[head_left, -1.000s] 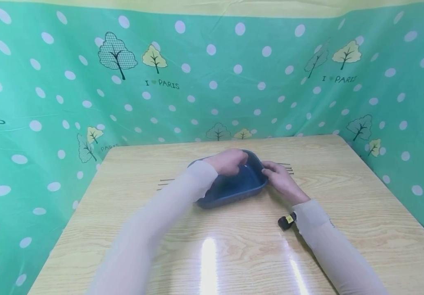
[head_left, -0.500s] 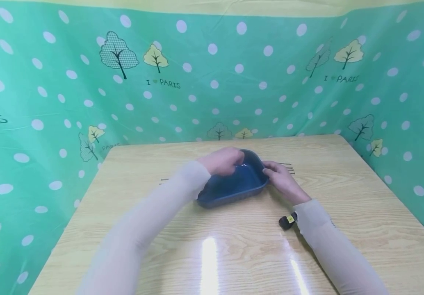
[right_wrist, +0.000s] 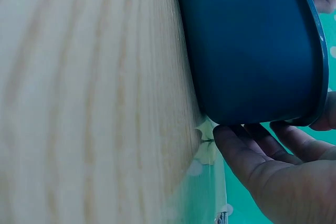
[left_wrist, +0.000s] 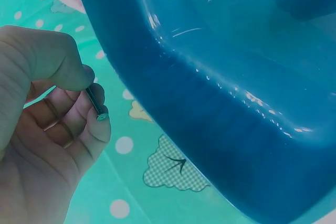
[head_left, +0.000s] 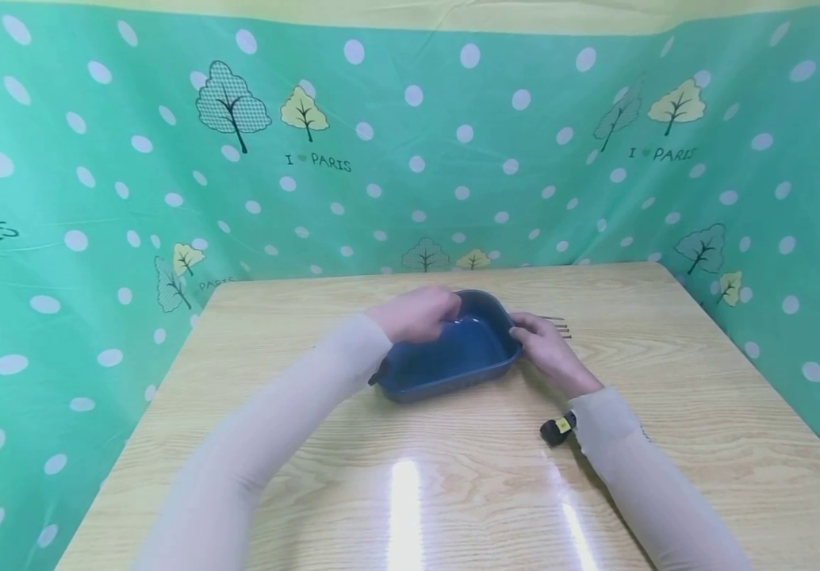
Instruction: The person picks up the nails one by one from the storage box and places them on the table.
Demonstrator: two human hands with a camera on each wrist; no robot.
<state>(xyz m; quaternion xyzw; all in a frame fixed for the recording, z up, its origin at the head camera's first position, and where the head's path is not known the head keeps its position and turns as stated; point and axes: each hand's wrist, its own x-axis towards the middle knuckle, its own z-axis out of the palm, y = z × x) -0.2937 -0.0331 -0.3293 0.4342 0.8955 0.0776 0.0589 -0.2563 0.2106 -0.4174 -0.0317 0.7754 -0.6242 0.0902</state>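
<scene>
A dark blue plastic basin (head_left: 456,358) sits on the wooden table, tilted slightly in the head view. Over its far left part is my left hand (head_left: 417,314). In the left wrist view, that hand's thumb and fingers pinch a nail (left_wrist: 96,103) with its flat head showing; the rest of the nail is hidden by the fingers. My right hand (head_left: 547,350) holds the basin's right end, thumb at the rim and fingers against the outer wall (right_wrist: 252,51). Several thin nails (head_left: 561,327) lie on the table just beyond the right hand.
The wooden table (head_left: 467,476) carries bright light reflections near the front. A black wrist camera (head_left: 556,429) with a yellow label hangs by the right sleeve. Behind stands a green dotted curtain (head_left: 396,198) with tree prints.
My left hand and forearm have shifted left over the basin. The sleeve now covers the nails that showed left of the basin. The right hand keeps its hold.
</scene>
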